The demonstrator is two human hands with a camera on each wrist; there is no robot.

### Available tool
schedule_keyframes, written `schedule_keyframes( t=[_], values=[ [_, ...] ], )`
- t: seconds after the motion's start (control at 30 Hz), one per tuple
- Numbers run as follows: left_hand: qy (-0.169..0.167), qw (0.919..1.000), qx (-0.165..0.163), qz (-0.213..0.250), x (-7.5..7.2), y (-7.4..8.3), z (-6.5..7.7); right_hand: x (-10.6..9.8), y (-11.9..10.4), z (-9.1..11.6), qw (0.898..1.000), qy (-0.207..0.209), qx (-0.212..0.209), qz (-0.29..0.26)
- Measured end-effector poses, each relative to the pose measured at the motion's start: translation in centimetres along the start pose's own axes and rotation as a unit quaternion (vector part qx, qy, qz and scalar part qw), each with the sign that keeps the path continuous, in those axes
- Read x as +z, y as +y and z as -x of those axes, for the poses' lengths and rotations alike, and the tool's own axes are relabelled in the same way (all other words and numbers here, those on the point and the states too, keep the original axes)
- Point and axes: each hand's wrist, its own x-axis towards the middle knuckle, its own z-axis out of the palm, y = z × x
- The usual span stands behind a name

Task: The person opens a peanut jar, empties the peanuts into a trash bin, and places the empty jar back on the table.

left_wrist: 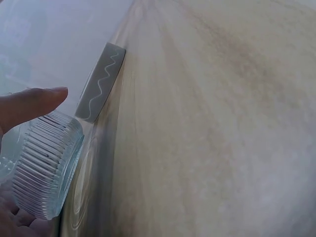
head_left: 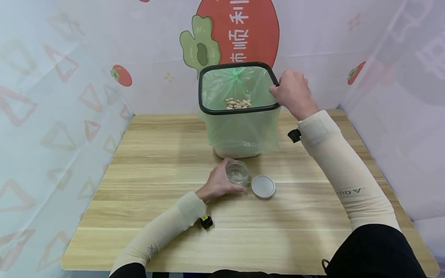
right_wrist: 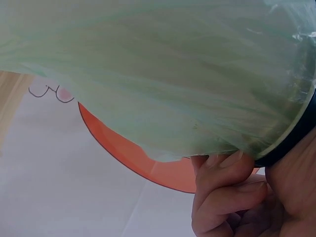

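A small clear glass jar [head_left: 237,172] with ribbed sides stands uncapped on the wooden table, its round mouth facing up. My left hand [head_left: 219,182] holds it from the left, thumb on the near side and fingers round the far side. Just right of the jar lies a round grey lid [head_left: 263,187]. Behind them is a waste bin with a black rim [head_left: 240,112], lined with a green plastic bag [head_left: 243,133]. Pale, peanut-like pieces [head_left: 238,103] lie inside the bag. My right hand [head_left: 293,92] grips the rim at its right side, with fingers curled beneath it in the right wrist view.
The wooden table [head_left: 156,170] meets a printed white backdrop [head_left: 156,92] right behind the bin. More printed cloth hangs along the left and right sides. In the left wrist view the lid's edge [left_wrist: 101,81] carries a wavy line.
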Motion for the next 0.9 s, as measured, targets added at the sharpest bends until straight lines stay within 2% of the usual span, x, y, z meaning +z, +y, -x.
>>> schedule_keyframes(
  t=[0.13,0.3,0.5,0.77,0.9],
  values=[
    [0.002,1.0,-0.001,-0.009,0.12,-0.18,-0.13,0.05,-0.02,0.01,1.0,-0.001,0.001,-0.001],
    [0.003,1.0,-0.007,0.003,0.13,-0.26,-0.44,0.05,-0.05,0.04,1.0,-0.002,0.003,-0.001],
    [0.001,1.0,0.0,0.002,-0.09,-0.23,-0.75,-0.02,-0.03,0.05,1.0,-0.002,0.001,0.0],
    [-0.01,0.9987,0.049,0.003,-0.37,-0.54,-0.84,-0.09,-0.04,0.01,1.0,-0.002,-0.001,0.006],
    [-0.018,0.9976,0.065,-0.013,-0.47,-0.63,-0.75,-0.18,-0.12,-0.04,1.0,-0.006,-0.001,0.012]
  ],
)
